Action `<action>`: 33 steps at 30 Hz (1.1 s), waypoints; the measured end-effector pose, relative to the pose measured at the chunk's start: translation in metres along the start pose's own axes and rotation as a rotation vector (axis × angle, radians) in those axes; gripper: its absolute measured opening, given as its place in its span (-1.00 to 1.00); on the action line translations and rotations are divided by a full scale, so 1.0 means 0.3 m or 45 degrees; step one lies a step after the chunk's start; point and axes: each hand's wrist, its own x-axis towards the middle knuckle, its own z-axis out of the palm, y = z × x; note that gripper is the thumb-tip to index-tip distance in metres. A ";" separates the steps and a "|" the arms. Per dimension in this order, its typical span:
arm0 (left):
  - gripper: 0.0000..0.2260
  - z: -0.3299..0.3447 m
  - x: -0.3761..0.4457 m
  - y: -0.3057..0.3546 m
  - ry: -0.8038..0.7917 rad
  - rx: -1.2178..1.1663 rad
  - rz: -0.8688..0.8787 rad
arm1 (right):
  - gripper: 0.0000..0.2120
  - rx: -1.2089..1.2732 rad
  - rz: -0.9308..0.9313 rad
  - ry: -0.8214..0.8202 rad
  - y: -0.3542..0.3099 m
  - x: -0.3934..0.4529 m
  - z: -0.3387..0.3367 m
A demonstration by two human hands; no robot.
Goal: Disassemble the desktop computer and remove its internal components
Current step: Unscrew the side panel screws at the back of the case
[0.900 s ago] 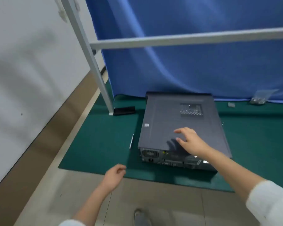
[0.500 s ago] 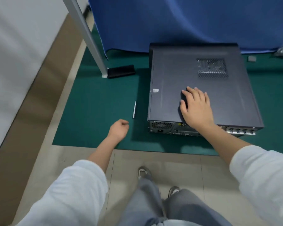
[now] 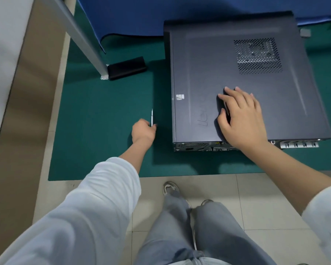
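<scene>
Left hand (image 3: pixel 143 131) pinches what looks like a slim screwdriver (image 3: pixel 152 117); right hand (image 3: pixel 241 119), flat and relaxed, should steady the computer case (image 3: pixel 246 77) for unscrewing.

Person wears a white long-sleeved top (image 3: pixel 96 203), sleeves pushed up the forearms; grey-blue trousers (image 3: pixel 204 232); grey sneakers (image 3: pixel 169 188).

The computer case (image 3: pixel 237 77) looks like matt dark metal with a perforated vent. The green mat (image 3: pixel 103 111) looks felt-like. The floor (image 3: pixel 256 197) is smooth tile.
</scene>
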 end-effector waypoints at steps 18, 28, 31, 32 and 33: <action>-0.93 -0.099 -0.184 0.073 -0.036 -1.370 -0.154 | -0.63 0.036 -0.003 -0.002 0.011 -0.004 0.010; -0.92 -0.040 -0.519 0.372 -0.175 -1.062 0.231 | -0.67 0.711 0.148 -0.138 0.032 0.001 -0.077; -0.92 0.040 -0.575 0.449 -0.231 -1.083 0.251 | -0.71 1.222 0.301 -0.218 0.065 -0.025 -0.135; -0.91 0.060 -0.591 0.475 -0.254 -1.105 0.257 | -0.75 1.381 0.360 -0.248 0.081 -0.035 -0.154; -0.90 0.080 -0.603 0.498 -0.267 -1.111 0.267 | -0.79 1.529 0.426 -0.272 0.097 -0.042 -0.169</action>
